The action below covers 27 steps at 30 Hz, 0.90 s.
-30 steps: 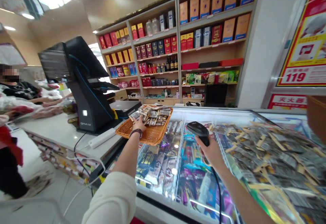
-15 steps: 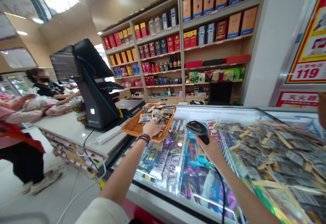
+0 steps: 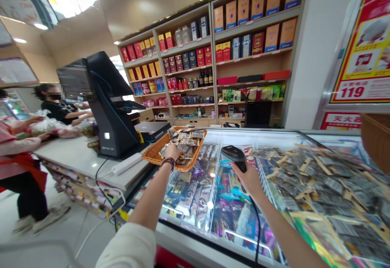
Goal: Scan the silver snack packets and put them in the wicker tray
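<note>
Reaching into the orange wicker basket (image 3: pixel 153 150) at the centre of the frame, the person's left hand (image 3: pixel 174 153) lies over small plastic packets (image 3: pixel 189 137); from where I stand I cannot tell whether it clasps any. Right of centre, the right hand (image 3: pixel 249 176) grips a black corded barcode scanner (image 3: pixel 233 153) by its handle, above the display freezer (image 3: pixel 183 240). A black point-of-sale terminal (image 3: pixel 114 125) stands left of the basket, and loose packets (image 3: pixel 323 182) lie heaped at lower right
</note>
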{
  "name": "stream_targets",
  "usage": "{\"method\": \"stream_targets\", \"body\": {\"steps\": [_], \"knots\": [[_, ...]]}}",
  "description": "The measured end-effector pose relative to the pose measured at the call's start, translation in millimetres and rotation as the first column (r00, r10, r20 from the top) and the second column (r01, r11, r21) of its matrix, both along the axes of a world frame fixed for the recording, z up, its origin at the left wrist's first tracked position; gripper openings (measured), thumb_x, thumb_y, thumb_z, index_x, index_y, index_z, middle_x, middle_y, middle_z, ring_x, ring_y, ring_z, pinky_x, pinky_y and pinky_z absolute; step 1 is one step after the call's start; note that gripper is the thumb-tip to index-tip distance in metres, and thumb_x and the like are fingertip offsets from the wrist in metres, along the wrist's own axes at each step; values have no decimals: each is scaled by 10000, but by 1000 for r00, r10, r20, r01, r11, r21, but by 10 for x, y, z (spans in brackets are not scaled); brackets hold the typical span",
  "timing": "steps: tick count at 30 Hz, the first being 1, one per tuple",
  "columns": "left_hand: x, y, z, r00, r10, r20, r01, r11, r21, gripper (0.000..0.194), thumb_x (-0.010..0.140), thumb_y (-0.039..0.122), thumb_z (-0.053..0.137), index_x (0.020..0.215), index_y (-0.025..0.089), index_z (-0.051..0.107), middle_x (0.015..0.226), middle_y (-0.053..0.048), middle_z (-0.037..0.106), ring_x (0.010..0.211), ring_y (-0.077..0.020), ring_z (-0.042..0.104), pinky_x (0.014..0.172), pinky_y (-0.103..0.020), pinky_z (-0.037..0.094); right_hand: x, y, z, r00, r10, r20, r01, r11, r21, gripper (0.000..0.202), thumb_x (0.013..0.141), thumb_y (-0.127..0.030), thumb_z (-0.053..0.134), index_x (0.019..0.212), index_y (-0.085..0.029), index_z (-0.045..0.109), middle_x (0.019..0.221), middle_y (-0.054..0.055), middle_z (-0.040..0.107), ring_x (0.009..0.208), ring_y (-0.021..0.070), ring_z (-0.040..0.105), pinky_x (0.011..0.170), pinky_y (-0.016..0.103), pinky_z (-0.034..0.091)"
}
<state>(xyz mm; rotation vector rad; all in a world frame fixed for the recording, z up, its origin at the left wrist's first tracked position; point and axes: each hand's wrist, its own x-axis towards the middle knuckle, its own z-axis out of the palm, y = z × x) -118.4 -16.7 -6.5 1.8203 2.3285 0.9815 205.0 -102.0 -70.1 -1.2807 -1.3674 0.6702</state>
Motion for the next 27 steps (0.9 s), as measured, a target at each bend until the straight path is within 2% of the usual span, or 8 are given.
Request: {"method": "stream_targets", "body": {"steps": [4,7,10,12,15,18,23,27], "knots": [[-28,-118,145,998,41,-41,-44,995,-85,394,743,348,828,1087,186,726,1000,-156,782,989,-306,736,831,-328,518,-12,-12,11,1000,6,27,-6,1000,21,444,771,-691,597,790,-247,607,449,-16,577,425,224,589,490,321,420],[10,-197,204,1000,26,-7,-26,991,-129,319,846,339,748,1129,196,710,910,-117,785,881,-264,757,794,-306,529,-23,-33,25,999,17,38,-18,1000,21,419,778,-667,598,780,-248,602,454,-12,583,423,224,593,490,322,422],[170,-253,179,976,-95,195,107,993,-55,297,905,311,686,1168,174,690,783,-70,752,718,-216,738,741,-298,550,-22,-45,36,999,34,19,-34,999,10,431,767,-674,611,789,-244,603,450,-14,579,401,217,579,468,319,415],[358,-272,107,884,-218,414,229,973,24,257,898,270,689,1134,170,690,744,-42,720,657,-186,712,701,-286,565,-3,-48,46,998,53,-14,-53,999,6,450,752,-690,623,776,-241,593,447,-14,576,387,207,564,451,316,413],[738,-272,-95,592,-383,709,389,907,165,211,844,241,740,1032,164,683,734,-9,682,638,-150,690,685,-276,586,71,-54,63,995,65,-75,-65,998,-1,494,729,-728,643,733,-239,569,447,-9,569,377,193,546,426,307,400],[1166,-233,-401,321,-445,836,389,867,312,295,746,240,834,975,150,670,771,-6,681,684,-118,689,759,-270,595,181,-67,78,989,56,-140,-60,998,-21,544,692,-769,670,737,-236,570,444,-13,561,361,182,526,401,298,380],[1728,-94,-942,201,-392,898,257,906,337,432,680,254,868,1039,153,651,689,38,616,644,-112,663,750,-282,595,290,-99,96,989,16,-145,-18,1000,-17,557,681,-791,665,667,-247,549,398,-15,524,346,173,511,409,295,389],[1831,-14,-1156,201,-410,890,222,904,367,421,711,222,838,1077,143,646,677,40,597,635,-112,655,742,-273,592,234,-134,87,995,28,-99,-33,998,-47,531,710,-771,636,638,-256,530,377,-21,503,331,164,490,412,292,386]]}}
